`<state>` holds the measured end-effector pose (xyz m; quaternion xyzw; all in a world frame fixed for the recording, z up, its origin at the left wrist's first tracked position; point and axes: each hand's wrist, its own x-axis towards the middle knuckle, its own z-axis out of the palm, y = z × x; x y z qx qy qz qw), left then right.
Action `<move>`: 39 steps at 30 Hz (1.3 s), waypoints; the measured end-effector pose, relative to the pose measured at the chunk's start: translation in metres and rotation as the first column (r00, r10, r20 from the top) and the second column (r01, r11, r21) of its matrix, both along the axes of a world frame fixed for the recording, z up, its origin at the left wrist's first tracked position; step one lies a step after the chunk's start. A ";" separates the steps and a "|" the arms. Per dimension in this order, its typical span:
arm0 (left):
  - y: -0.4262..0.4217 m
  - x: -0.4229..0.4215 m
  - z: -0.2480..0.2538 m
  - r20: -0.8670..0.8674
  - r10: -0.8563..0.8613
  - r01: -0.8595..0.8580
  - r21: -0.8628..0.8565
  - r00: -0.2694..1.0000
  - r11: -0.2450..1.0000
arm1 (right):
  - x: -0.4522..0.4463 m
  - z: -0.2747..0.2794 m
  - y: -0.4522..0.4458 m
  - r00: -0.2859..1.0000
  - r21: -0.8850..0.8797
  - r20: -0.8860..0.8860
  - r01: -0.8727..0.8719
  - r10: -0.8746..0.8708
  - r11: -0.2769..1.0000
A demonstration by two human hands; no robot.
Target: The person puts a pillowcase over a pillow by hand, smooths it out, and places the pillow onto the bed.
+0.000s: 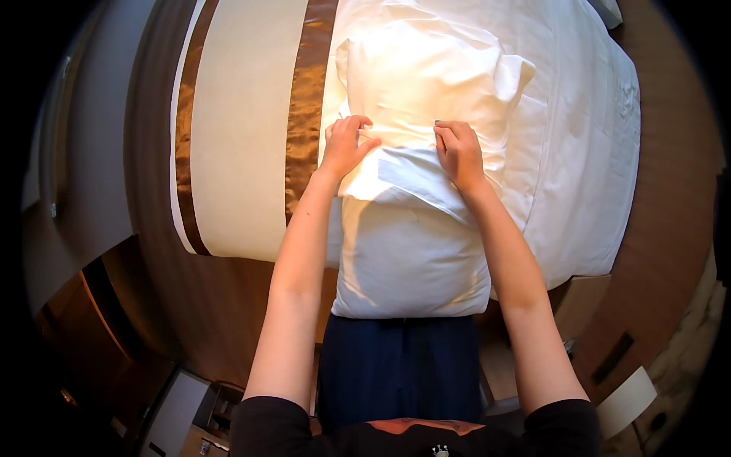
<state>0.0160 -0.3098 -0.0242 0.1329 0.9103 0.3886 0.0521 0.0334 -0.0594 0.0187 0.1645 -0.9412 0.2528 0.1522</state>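
A white pillow (411,259) lies with its near end sticking out over the bed's edge against my legs. Its white pillowcase (426,84) spreads loose and wrinkled over the far part, with a folded flap (419,179) across the middle. My left hand (349,145) rests at the left side of the pillowcase, fingers bent and thumb held apart from them. On the right, my right hand (459,151) has its fingers curled together on the pillowcase near the flap; the thumb is mostly hidden.
Under the pillow is the bed with a white duvet (582,152). A cream bed runner (240,129) with shiny brown bands (308,99) crosses it on the left. A wooden nightstand (582,305) stands at the lower right, near a white lampshade (627,401).
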 end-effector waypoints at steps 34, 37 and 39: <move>0.005 0.052 0.002 -0.366 0.269 -0.269 0.052 0.891 0.962 | -0.022 0.013 -0.054 0.931 0.225 0.033 -0.360 0.362 0.905; 0.005 0.048 0.001 -0.442 0.208 -0.254 -0.047 0.872 0.966 | -0.023 0.014 -0.056 0.936 0.270 0.042 -0.348 0.350 0.898; 0.006 0.046 0.005 -0.454 0.205 -0.263 -0.066 0.867 0.963 | -0.024 0.016 -0.056 0.934 0.229 0.031 -0.353 0.356 0.907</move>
